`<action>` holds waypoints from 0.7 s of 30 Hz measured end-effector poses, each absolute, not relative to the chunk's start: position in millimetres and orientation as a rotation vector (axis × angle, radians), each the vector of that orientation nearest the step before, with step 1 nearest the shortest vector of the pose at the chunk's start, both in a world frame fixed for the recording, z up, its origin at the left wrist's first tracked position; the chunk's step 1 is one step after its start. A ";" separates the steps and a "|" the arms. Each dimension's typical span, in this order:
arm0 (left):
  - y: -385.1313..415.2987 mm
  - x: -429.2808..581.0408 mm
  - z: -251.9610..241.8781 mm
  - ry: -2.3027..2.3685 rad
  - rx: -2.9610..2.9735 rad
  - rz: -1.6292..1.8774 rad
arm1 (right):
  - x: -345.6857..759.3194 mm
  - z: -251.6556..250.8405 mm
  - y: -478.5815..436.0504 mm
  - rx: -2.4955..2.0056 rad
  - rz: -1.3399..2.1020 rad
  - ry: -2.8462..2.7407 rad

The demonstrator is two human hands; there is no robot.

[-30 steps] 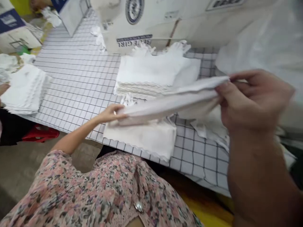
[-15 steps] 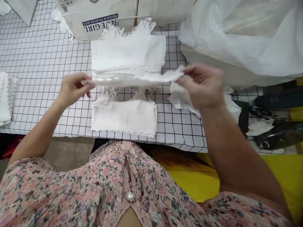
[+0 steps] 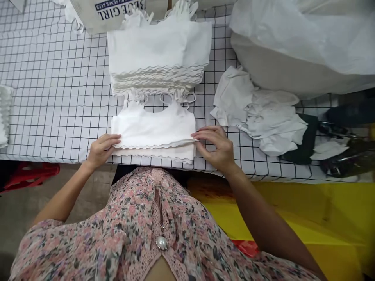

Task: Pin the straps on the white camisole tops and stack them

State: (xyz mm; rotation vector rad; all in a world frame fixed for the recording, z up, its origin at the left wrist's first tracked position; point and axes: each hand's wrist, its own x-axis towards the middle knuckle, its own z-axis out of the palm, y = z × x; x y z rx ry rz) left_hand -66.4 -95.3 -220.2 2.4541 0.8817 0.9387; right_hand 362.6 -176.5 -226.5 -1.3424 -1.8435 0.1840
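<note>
A white camisole top [image 3: 155, 127] with thin straps and a wavy hem lies flat near the table's front edge, on top of another white top [image 3: 172, 153] whose hem sticks out below. My left hand [image 3: 101, 150] pinches its lower left corner between fingers and thumb. At the lower right corner, my right hand [image 3: 216, 147] grips the hem, fingers above and thumb below. Just behind stands a thick stack of folded white tops [image 3: 159, 48], wavy hems facing me and straps at the back.
Crumpled white garments [image 3: 263, 113] lie to the right, beside a big white plastic bag [image 3: 293, 66]. A cardboard box [image 3: 117, 15] stands at the back. More white fabric [image 3: 4, 113] lies at the far left. Dark items [image 3: 345, 156] sit at the right on the grid-patterned cloth [image 3: 64, 97].
Both hands have come down toward me, bringing the stretched white top from the air onto the lower one. My right hand has moved left, uncovering the crumpled garments.
</note>
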 end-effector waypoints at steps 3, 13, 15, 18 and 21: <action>-99.4 -66.1 -225.1 0.876 2.454 0.982 | 359.1 -226.1 -185.6 -1.302 0.091 -1.868; -115.4 -72.9 -229.7 0.974 2.418 0.958 | 349.6 -232.0 -215.2 -1.456 0.162 -1.907; -116.9 -72.2 -230.4 0.970 2.404 0.965 | 349.3 -232.3 -219.8 -1.497 0.200 -1.894; -118.2 -71.6 -234.8 0.974 2.408 0.952 | 349.6 -236.9 -224.8 -1.540 0.226 -1.919; -119.3 -73.1 -241.1 1.002 2.440 0.918 | 350.8 -245.1 -228.7 -1.543 0.220 -1.952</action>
